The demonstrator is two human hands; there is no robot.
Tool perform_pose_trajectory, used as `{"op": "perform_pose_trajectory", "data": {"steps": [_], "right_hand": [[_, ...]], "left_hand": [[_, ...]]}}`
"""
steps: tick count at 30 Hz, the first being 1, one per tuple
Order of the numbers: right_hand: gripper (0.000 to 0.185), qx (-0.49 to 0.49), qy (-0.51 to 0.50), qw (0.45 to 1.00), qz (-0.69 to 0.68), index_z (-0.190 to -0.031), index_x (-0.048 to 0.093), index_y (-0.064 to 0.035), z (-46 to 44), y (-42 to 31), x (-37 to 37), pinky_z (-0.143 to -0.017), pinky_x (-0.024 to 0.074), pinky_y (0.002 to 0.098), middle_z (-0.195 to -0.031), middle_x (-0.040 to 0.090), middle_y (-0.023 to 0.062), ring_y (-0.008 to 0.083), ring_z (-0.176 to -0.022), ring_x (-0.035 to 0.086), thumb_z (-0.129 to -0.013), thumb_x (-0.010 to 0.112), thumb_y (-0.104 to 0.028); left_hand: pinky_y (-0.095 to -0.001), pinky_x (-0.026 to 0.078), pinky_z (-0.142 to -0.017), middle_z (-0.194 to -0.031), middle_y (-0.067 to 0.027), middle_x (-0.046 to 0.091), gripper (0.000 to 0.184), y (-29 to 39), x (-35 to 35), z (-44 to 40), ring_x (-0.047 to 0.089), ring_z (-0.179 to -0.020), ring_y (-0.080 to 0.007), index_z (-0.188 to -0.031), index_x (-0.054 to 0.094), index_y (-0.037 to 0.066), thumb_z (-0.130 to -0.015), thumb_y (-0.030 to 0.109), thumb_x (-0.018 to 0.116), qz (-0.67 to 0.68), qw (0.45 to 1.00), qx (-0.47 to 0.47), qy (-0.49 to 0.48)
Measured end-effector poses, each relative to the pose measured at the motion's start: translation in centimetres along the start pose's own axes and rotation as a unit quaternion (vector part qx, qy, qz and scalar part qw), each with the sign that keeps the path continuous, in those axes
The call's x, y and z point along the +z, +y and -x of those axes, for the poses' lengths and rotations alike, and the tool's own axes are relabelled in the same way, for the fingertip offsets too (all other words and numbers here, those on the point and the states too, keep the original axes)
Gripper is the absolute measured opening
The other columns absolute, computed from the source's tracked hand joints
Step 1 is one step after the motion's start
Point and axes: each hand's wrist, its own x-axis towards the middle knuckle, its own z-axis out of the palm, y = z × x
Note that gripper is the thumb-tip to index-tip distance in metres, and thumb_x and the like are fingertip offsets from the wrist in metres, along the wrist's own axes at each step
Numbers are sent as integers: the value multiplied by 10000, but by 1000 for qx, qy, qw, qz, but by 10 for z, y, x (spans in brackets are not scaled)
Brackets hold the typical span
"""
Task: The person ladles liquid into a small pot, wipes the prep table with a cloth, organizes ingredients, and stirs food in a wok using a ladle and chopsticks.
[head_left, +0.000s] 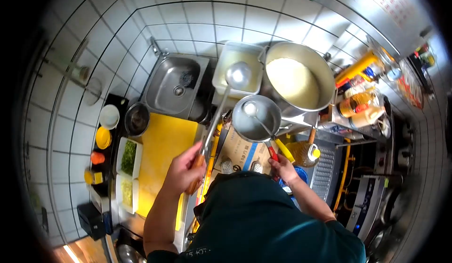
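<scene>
My left hand (187, 166) is closed round the wooden handle of a long metal ladle (238, 76), whose bowl is over a clear plastic tub (223, 69) of pale liquid. With my right hand (282, 168) I grip the red handle of a grey saucepan (241, 125). A smaller spoon (251, 108) lies inside the saucepan, its dark handle across the rim. The saucepan is in front of the tub and a large steel pot (325, 93) holding pale yellowish liquid.
A yellow cutting board (165, 154) is at the left, beside white containers of chopped greens (129, 157). Behind it is a steel sink (160, 86). An oil jug (301, 153) stands right of the saucepan, and bottles (353, 103) fill a shelf farther right.
</scene>
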Motion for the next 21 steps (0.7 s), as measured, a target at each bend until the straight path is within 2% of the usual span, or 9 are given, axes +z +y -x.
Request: {"op": "perform_pose_trajectory", "data": {"steps": [4, 5, 9, 12, 14, 17, 20, 21], "right_hand": [[239, -1, 24, 998, 51, -1018, 533, -66, 7, -12, 8, -415, 345, 265, -597, 452, -24, 90, -456, 417, -1000, 640, -279], [251, 14, 17, 999, 37, -1024, 546, -65, 14, -21, 11, -427, 325, 264, -616, 457, -29, 84, -472, 416, -999, 643, -295], [292, -9, 27, 999, 46, -1027, 559, -48, 8, -6, 8, -454, 340, 273, -617, 460, -14, 91, -482, 424, -990, 656, -321], [308, 0, 45, 995, 89, -1013, 574, -39, 22, -28, 15, -451, 353, 278, -626, 488, -5, 94, -484, 446, -987, 659, -334], [316, -2, 40, 997, 64, -1006, 582, -37, 23, -25, 15, -446, 352, 276, -628, 500, -3, 93, -479, 452, -985, 660, -343], [319, -4, 32, 999, 36, -1003, 588, -39, 24, -24, 14, -439, 350, 275, -622, 501, -5, 91, -471, 453, -984, 660, -349], [307, -10, 31, 999, 31, -1008, 593, -41, 26, -26, 13, -435, 345, 274, -616, 496, -8, 87, -468, 448, -987, 658, -341], [302, -14, 31, 999, 33, -1009, 595, -42, 27, -26, 13, -435, 344, 273, -615, 495, -9, 85, -467, 446, -988, 656, -337]], "left_hand": [[-286, 489, -559, -869, -66, 598, 722, 4, 25, -78, 586, -641, -129, -1534, 337, -16, -873, -25, 625, 30, 998, -17, 46], [-291, 481, -534, -863, -66, 594, 736, 0, 27, -97, 580, -620, -130, -1532, 343, -13, -855, -27, 632, 1, 999, -9, 49], [-298, 488, -546, -842, -88, 609, 741, 3, 46, -144, 592, -618, -148, -1511, 369, -35, -816, -39, 627, -44, 996, -32, 64], [-302, 488, -542, -831, -93, 613, 732, 1, 51, -160, 598, -616, -156, -1494, 393, -49, -798, -47, 624, -63, 996, -34, 58], [-305, 485, -536, -827, -93, 614, 725, -3, 54, -169, 601, -613, -160, -1481, 410, -57, -788, -52, 624, -73, 996, -30, 53], [-303, 482, -528, -838, -98, 618, 737, -4, 57, -180, 606, -609, -165, -1481, 411, -59, -777, -48, 630, -78, 995, -41, 52], [-298, 470, -477, -863, -91, 603, 780, -10, 55, -197, 591, -600, -153, -1514, 350, -43, -797, -6, 656, -91, 995, -32, 39], [-299, 471, -486, -851, -88, 603, 695, -11, 54, -199, 590, -594, -154, -1446, 418, -48, -792, -17, 650, -63, 996, -36, 45]]}}
